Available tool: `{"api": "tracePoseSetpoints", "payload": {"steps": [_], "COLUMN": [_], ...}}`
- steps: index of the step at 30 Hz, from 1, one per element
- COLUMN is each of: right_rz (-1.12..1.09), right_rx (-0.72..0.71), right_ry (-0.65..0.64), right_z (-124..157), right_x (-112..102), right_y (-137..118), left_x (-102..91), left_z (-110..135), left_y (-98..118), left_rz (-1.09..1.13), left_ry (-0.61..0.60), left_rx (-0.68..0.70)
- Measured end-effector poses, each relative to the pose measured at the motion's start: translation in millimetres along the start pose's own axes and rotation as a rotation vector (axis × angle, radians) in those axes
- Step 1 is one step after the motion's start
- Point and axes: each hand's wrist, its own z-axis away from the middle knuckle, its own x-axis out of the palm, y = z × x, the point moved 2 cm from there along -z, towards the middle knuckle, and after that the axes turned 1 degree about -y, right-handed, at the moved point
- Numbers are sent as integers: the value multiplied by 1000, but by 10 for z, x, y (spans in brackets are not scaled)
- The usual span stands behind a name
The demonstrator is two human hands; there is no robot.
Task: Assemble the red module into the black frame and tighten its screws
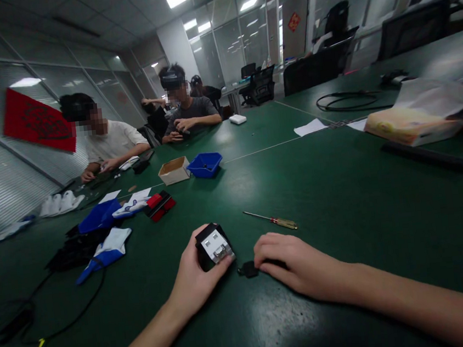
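Note:
My left hand (pixel 199 279) is wrapped round a black box-shaped device with a silver metal plate (pixel 215 245) on its face, which has square cut-outs. Its thumb presses the plate's lower corner, and the device is tilted toward me just above the table. To the right, my right hand (pixel 288 258) rests low on the table with curled fingers. Their tips meet the edge of a small flat black part (pixel 249 270), which has a little knob at its left end. Beyond the right hand lies a screwdriver (pixel 283 223) with a yellowish clear handle, its shaft pointing left and away.
Across the green table (pixel 265 175) stand a cardboard box (pixel 174 171) and a blue bin (pixel 205 166) with small dark pieces inside. Gloves (pixel 110 247), a red-and-black case (pixel 159 205) and cables (pixel 77 319) lie left. A tissue pack (pixel 412 121) is right. Two people work opposite.

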Motion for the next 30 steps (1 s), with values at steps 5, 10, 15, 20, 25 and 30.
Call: {"api": "tracePoseSetpoints", "payload": {"steps": [5, 10, 15, 20, 25, 30], "right_rz": [-345, -427, -530, -644, -726, -746], "right_rx": [168, 262, 346, 428, 464, 487], "right_ry": [85, 86, 55, 77, 84, 68], "right_z": [121, 70, 17, -37, -25, -19], "right_x": [-47, 28, 84, 109, 121, 126], "right_y": [-137, -158, -141, -90, -42, -47], "left_x": [4, 27, 51, 51, 50, 48], "left_z": [25, 42, 34, 28, 31, 32], "left_y": [-53, -26, 22, 16, 1, 18], "left_rz": [-20, -92, -117, -114, -133, -140], "left_ry": [-139, -196, -212, -216, -223, -224], "left_rx": [57, 81, 106, 129, 151, 144]}}
